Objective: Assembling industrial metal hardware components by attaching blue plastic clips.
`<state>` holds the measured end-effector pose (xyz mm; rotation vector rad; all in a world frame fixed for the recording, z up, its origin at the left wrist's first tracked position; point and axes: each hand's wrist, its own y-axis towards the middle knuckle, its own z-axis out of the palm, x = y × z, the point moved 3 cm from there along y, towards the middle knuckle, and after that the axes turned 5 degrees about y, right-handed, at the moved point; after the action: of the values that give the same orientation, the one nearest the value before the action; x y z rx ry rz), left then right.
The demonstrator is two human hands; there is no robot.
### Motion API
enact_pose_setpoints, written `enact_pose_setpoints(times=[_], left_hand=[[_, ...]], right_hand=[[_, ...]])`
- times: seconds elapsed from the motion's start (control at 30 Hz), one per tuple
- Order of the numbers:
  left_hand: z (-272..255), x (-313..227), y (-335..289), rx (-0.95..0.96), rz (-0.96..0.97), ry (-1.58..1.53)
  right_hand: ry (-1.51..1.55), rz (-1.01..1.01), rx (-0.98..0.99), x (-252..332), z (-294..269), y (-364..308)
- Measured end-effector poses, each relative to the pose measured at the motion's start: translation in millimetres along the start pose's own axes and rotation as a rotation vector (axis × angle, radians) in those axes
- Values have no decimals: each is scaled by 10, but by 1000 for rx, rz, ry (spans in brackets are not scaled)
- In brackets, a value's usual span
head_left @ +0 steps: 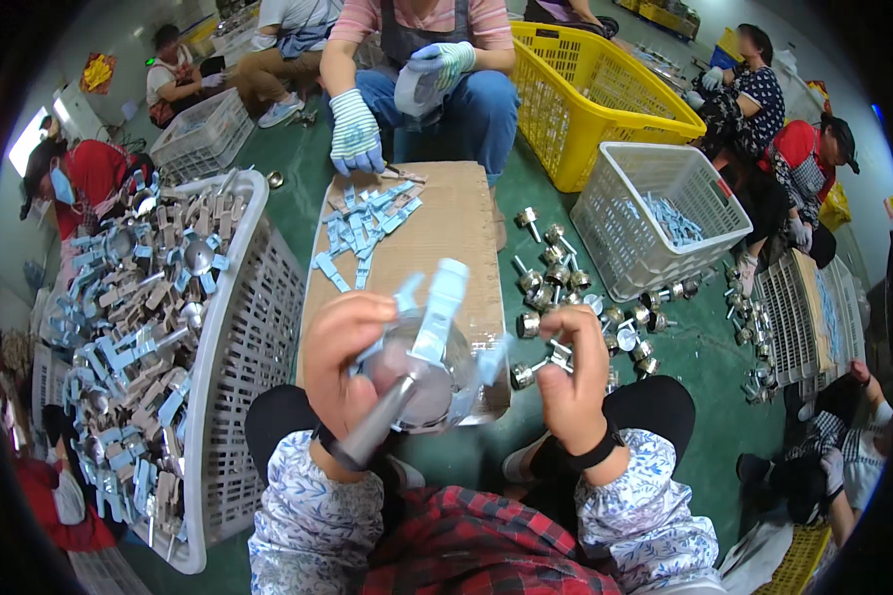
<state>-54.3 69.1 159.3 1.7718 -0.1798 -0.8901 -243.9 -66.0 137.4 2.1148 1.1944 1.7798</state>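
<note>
My left hand (339,359) grips a round shiny metal part with a stem (415,389), partly wrapped in light blue protective film. A strip of that blue film (441,302) stands up from the part. My right hand (574,369) is closed beside it, fingers pinching a bit of film near the part's right edge. Both hands hover over the near end of a cardboard sheet (456,228) lying on the green floor.
A white basket (236,337) full of film-wrapped metal parts stands at my left. Blue film scraps (365,226) lie on the cardboard. Unwrapped metal pieces (558,268) are scattered at right, near a white basket (655,213) and a yellow basket (595,94). A gloved person (355,134) sits opposite; others sit around.
</note>
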Motion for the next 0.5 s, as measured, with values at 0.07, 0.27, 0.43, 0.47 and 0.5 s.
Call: enact_pose_setpoints(times=[0.07, 0.27, 0.43, 0.47, 0.5], left_hand=[[55, -97, 74, 32, 156, 241], [581, -268, -250, 610, 582, 364], [694, -187, -350, 650, 355, 118], [687, -195, -392, 656, 361, 110], [614, -189, -422, 542, 211, 54]], right_hand=[[52, 136, 122, -165, -26, -154], [1357, 776, 337, -217, 191, -201], [1098, 569, 246, -391, 20, -86], [899, 411, 150, -430, -39, -79], [704, 255, 62, -417, -72, -72]])
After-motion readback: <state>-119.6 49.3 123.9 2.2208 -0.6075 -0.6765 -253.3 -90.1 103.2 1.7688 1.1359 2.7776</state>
